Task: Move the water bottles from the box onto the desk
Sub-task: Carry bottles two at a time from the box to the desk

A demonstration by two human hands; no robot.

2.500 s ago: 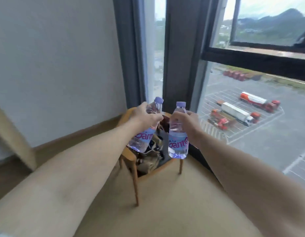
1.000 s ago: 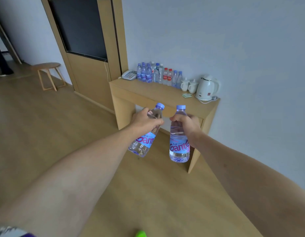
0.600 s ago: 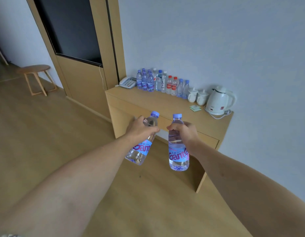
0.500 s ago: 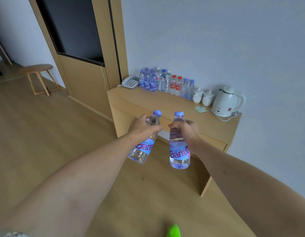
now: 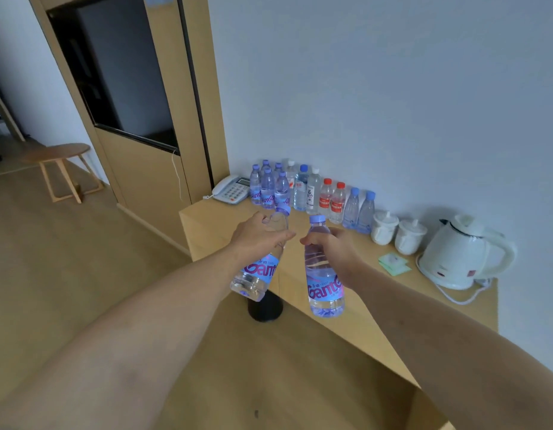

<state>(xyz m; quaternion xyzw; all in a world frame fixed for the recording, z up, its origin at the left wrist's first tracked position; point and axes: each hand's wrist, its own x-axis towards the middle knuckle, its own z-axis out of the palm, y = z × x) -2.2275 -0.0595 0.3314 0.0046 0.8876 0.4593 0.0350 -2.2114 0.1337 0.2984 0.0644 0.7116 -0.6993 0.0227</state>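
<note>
Above the wooden desk [image 5: 355, 311], each hand grips a water bottle: left hand [image 5: 259, 238] tilted bottle [image 5: 259, 274], right hand [image 5: 332, 246] upright bottle [image 5: 324, 282].

Clear glossy plastic bottles [image 5: 324, 274]; matt pale wood desk [image 5: 355, 318].

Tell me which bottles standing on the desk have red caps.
The two red-capped bottles stand side by side, between the white-capped bottle and the two rightmost blue-capped ones. All others have blue or white caps.
</note>
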